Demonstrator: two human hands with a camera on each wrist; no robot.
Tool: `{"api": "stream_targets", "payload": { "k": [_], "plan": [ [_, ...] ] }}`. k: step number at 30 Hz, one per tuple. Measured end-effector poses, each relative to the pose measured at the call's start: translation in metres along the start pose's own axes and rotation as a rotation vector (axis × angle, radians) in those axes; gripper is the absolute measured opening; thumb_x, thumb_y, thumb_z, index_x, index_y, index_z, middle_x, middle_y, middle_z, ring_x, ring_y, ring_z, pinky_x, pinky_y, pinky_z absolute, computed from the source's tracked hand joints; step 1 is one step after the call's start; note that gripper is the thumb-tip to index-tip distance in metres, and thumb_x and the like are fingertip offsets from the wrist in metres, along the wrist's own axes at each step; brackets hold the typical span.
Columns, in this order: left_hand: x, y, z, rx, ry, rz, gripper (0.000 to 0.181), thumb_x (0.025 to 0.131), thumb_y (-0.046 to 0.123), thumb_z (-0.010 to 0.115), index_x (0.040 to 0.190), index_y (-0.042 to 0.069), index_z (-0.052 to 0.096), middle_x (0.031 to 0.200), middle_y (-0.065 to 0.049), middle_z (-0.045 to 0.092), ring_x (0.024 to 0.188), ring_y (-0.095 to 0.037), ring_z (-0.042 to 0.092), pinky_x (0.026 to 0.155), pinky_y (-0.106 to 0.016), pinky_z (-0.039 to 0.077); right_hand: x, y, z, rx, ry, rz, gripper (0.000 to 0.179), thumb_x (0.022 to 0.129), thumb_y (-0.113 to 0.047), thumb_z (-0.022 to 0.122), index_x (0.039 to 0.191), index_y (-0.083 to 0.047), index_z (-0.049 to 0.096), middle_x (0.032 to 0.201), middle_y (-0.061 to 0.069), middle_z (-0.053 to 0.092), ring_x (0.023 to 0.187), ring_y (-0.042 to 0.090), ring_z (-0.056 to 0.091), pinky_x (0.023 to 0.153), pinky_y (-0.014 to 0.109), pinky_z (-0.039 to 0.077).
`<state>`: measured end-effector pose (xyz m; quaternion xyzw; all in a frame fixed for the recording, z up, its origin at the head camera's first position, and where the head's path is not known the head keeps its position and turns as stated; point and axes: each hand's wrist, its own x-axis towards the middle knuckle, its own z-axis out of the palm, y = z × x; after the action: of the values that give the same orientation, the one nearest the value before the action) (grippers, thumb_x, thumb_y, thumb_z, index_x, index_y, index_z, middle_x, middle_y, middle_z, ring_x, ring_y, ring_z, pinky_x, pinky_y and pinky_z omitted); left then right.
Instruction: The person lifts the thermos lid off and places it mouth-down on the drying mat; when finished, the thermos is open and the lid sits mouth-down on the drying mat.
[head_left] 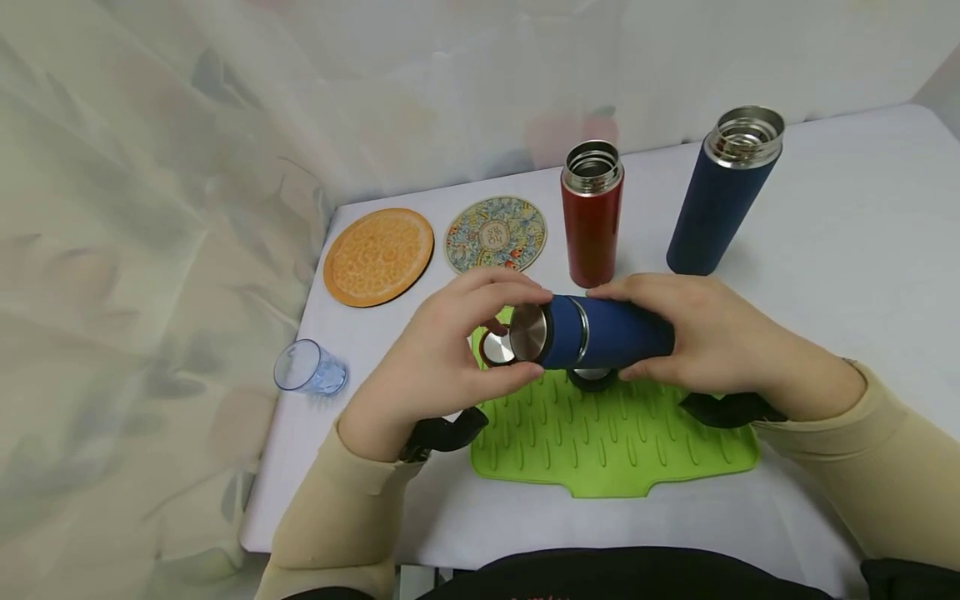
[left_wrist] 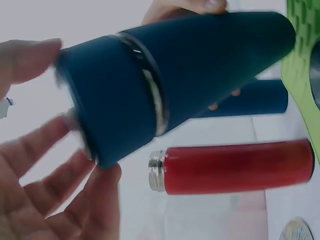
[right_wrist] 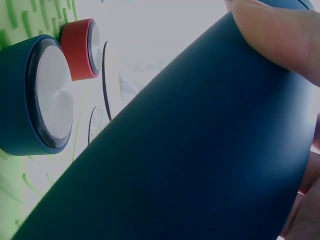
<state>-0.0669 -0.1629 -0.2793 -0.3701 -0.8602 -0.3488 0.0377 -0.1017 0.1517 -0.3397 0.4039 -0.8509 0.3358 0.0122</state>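
Both hands hold a blue thermos flask (head_left: 630,333) on its side over the green mat. My right hand (head_left: 716,333) grips its body near the base. With fingers on one side and thumb on the other, my left hand (head_left: 420,367) pinches the steel-topped blue cap (head_left: 562,332); in the left wrist view its fingertips are at the rim of the cap (left_wrist: 107,100). Below the flask lie a red cap (right_wrist: 75,47) and a second blue cap (right_wrist: 15,95), both steel-topped. Behind stand an uncapped red flask (head_left: 592,237) and a taller uncapped blue flask (head_left: 716,208).
The ribbed green mat (head_left: 615,454) lies at the table's front. An orange round mat (head_left: 378,258) and a patterned round mat (head_left: 495,237) are at the back left. A clear bluish glass (head_left: 324,371) stands near the left table edge. Fabric hangs behind and to the left.
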Motion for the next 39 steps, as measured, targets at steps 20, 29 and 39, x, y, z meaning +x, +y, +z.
{"api": "stream_targets", "payload": {
  "k": [20, 29, 39],
  "plan": [
    [-0.003, -0.004, 0.001, -0.011, -0.039, 0.153, 0.063, 0.088, 0.004, 0.092, 0.146, 0.007, 0.069, 0.161, -0.016, 0.058, 0.151, -0.029, 0.054, 0.116, -0.042, 0.053, -0.001, -0.003, -0.003, 0.002, 0.013, -0.005, 0.086, 0.073, -0.019, 0.104, 0.15, -0.016, 0.066, 0.135, 0.004, 0.076, 0.114, 0.024, 0.073, 0.094, 0.056, 0.062],
    [-0.003, -0.005, 0.009, 0.132, 0.119, -0.003, 0.071, 0.09, 0.062, 0.087, 0.133, 0.007, 0.073, 0.114, -0.004, 0.076, 0.099, -0.017, 0.067, 0.082, -0.034, 0.06, -0.001, -0.005, 0.001, -0.005, 0.019, -0.059, 0.087, 0.072, -0.022, 0.105, 0.15, -0.017, 0.066, 0.136, -0.001, 0.076, 0.113, 0.018, 0.072, 0.093, 0.052, 0.061],
    [-0.005, -0.007, 0.002, -0.085, 0.013, 0.154, 0.072, 0.081, 0.012, 0.099, 0.146, 0.004, 0.068, 0.157, -0.016, 0.062, 0.149, -0.03, 0.056, 0.121, -0.045, 0.05, 0.0, -0.002, -0.002, -0.013, 0.025, -0.022, 0.087, 0.072, -0.02, 0.105, 0.149, -0.015, 0.066, 0.134, 0.002, 0.077, 0.111, 0.021, 0.073, 0.092, 0.054, 0.061]
  ]
}}
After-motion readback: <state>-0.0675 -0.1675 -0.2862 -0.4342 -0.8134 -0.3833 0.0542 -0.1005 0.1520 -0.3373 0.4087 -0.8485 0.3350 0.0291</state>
